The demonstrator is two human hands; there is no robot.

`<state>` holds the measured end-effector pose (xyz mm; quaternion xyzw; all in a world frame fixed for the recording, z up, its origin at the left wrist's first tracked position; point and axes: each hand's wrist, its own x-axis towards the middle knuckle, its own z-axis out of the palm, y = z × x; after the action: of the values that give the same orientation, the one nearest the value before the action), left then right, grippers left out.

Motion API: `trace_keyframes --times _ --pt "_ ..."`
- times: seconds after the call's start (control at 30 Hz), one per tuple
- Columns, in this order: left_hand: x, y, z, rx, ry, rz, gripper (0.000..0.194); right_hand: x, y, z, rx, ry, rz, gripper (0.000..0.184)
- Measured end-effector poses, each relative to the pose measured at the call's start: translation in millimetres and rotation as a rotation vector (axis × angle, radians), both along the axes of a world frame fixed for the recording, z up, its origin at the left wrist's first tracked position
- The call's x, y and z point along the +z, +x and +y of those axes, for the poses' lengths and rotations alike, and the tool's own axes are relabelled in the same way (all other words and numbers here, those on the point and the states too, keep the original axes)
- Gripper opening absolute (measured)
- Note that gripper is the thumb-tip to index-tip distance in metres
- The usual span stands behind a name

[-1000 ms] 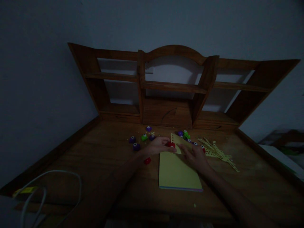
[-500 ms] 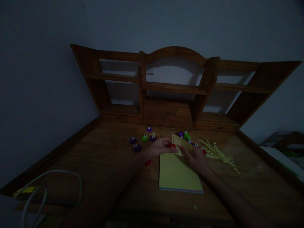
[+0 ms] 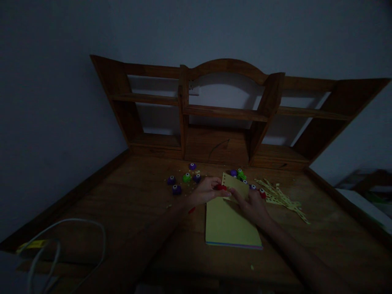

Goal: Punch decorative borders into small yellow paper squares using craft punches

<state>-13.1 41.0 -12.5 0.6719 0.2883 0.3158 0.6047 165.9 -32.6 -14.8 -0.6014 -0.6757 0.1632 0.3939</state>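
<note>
My left hand (image 3: 206,192) is closed round a small red hole punch (image 3: 221,187), which sits over the edge of a yellow sheet of paper (image 3: 237,185). A row of punched holes shows along the sheet's left edge. My right hand (image 3: 252,204) grips the same sheet from the right, its fingertips close to the punch. Underneath lies a stack of paper (image 3: 231,228), yellow on top with coloured edges below. Another red punch (image 3: 192,210) lies partly hidden by my left forearm.
Purple punches (image 3: 177,189) and a green punch (image 3: 186,177) stand left of my hands among paper bits. More punches (image 3: 241,174) lie behind my right hand, beside punched yellow strips (image 3: 284,200). A wooden shelf (image 3: 217,143) backs the desk; a white cable (image 3: 102,237) lies at left.
My left forearm has shifted slightly, covering more of the loose red punch and uncovering some paper bits. Both hands keep their hold on the punch and sheet.
</note>
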Motion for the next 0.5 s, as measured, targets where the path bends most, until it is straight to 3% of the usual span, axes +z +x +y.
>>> trace_keyframes --times 0.17,0.5 --pt "-4.3 0 4 0.046 -0.002 0.010 0.041 1.6 -2 1 0.047 0.060 0.045 0.038" --pt "9.4 -6 -1 0.037 -0.029 0.029 0.038 -1.5 1 4 -0.008 0.015 0.074 0.040"
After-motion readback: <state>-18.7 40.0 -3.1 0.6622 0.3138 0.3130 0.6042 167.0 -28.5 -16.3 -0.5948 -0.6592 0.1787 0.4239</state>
